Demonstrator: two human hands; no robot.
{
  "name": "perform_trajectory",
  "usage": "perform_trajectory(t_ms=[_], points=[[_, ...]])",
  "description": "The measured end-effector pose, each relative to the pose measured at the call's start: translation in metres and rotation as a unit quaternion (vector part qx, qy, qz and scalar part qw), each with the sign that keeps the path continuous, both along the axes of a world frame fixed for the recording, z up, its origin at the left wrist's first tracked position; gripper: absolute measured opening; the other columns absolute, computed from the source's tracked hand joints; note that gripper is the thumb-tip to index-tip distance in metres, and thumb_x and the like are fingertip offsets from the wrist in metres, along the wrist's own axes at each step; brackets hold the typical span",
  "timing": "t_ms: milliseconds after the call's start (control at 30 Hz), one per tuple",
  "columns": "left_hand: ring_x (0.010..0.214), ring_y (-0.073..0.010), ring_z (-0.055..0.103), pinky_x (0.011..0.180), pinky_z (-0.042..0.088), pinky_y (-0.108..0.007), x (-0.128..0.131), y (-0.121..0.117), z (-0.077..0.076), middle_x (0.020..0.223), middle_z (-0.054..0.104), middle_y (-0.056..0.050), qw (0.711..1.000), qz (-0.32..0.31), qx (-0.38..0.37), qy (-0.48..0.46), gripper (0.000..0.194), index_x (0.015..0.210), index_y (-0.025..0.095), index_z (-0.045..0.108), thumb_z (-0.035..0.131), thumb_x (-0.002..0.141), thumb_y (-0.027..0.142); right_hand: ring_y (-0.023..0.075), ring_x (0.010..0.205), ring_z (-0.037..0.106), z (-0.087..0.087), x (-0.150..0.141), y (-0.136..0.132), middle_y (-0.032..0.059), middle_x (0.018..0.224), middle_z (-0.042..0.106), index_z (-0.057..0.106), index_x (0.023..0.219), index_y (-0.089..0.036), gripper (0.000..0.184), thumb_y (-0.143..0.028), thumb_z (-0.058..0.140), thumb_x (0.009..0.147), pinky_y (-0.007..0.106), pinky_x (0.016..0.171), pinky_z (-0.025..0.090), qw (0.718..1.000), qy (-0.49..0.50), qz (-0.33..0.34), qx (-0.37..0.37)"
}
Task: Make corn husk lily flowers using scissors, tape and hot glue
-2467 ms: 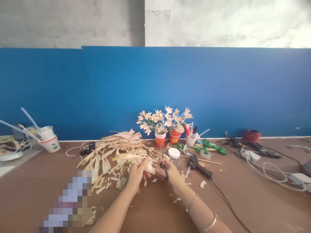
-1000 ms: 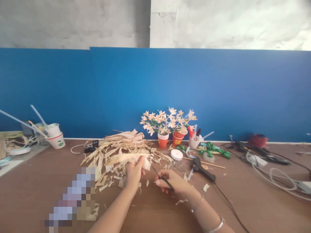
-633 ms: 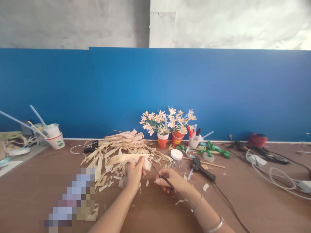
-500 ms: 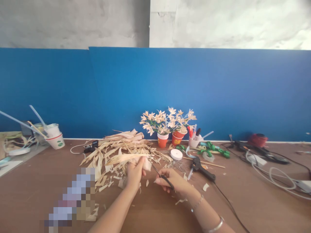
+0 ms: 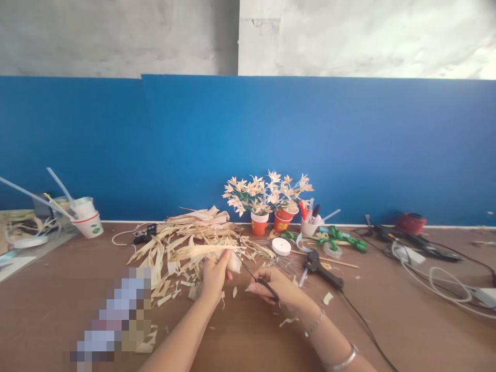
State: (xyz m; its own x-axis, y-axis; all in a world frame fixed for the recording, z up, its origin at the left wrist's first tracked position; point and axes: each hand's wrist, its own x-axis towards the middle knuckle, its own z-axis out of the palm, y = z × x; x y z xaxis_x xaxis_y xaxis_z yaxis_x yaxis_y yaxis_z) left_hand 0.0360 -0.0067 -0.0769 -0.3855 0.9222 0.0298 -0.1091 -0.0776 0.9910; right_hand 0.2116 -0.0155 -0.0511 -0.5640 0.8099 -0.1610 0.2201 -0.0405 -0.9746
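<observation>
Over the middle of the worktop (image 5: 232, 336), we are pinching a pale husk-like piece (image 5: 234, 263) in the fingers of our left hand (image 5: 213, 275), near the dry strips (image 5: 186, 232); to the right, our right hand (image 5: 279, 287) is keeping its fingers around dark-handled scissors (image 5: 268, 287).

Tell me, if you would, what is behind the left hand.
Behind the left hand, a pile of pale husk-like strips lies on the brown table. What lies directly behind the hand and the pale piece in its grip is covered from view.
</observation>
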Motion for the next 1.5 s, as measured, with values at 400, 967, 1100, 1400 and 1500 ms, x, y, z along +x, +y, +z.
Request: perform_trajectory(t_ms=[400, 967, 1100, 1400, 1500], points=[[0.026, -0.0072, 0.040, 0.029, 0.026, -0.017, -0.005, 0.003, 0.004, 0.033, 0.047, 0.003, 0.998, -0.061, -0.002, -0.011, 0.044, 0.052, 0.015, 0.056, 0.063, 0.067, 0.056, 0.0044, 0.038, 0.029, -0.002, 0.004, 0.000, -0.0094, 0.043, 0.039, 0.056, 0.070, -0.017, 0.039, -0.051, 0.073, 0.064, 0.018, 0.036, 0.019, 1.000, 0.002, 0.004, -0.021], [0.027, -0.0063, 0.040, 0.031, 0.022, -0.018, -0.022, 0.006, 0.000, 0.038, 0.054, 0.001, 0.979, -0.173, -0.054, 0.098, 0.039, 0.053, 0.015, 0.057, 0.059, 0.072, 0.049, 0.0045, 0.036, 0.035, 0.014, 0.015, 0.000, -0.0077, 0.041, 0.044, 0.062, 0.069, -0.013, 0.035, -0.045, 0.073, 0.063, 0.016, 0.035, 0.023, 0.994, -0.091, 0.059, 0.019], [0.027, -0.0060, 0.038, 0.033, 0.021, -0.018, -0.023, 0.005, 0.005, 0.038, 0.054, 0.002, 0.973, -0.180, -0.064, 0.133, 0.036, 0.052, 0.015, 0.056, 0.056, 0.074, 0.045, 0.0047, 0.037, 0.037, 0.008, 0.020, 0.005, -0.0062, 0.043, 0.047, 0.064, 0.071, -0.012, 0.030, -0.041, 0.072, 0.066, 0.015, 0.036, 0.025, 0.991, -0.106, 0.077, 0.036], [0.026, -0.0073, 0.034, 0.033, 0.021, -0.020, -0.025, 0.007, 0.000, 0.033, 0.045, 0.004, 0.965, -0.173, -0.062, 0.188, 0.038, 0.046, 0.017, 0.052, 0.056, 0.073, 0.044, 0.0055, 0.037, 0.042, 0.008, 0.022, 0.006, -0.0052, 0.043, 0.049, 0.063, 0.070, -0.012, 0.027, -0.037, 0.071, 0.066, 0.015, 0.036, 0.028, 0.984, -0.145, 0.085, 0.052], [0.025, -0.0079, 0.033, 0.033, 0.021, -0.021, -0.026, 0.008, -0.002, 0.031, 0.041, 0.005, 0.965, -0.163, -0.059, 0.197, 0.040, 0.045, 0.018, 0.050, 0.055, 0.073, 0.045, 0.0060, 0.037, 0.043, 0.006, 0.022, 0.005, -0.0052, 0.044, 0.051, 0.063, 0.074, -0.013, 0.028, -0.039, 0.071, 0.066, 0.015, 0.035, 0.030, 0.986, -0.145, 0.076, 0.029]])
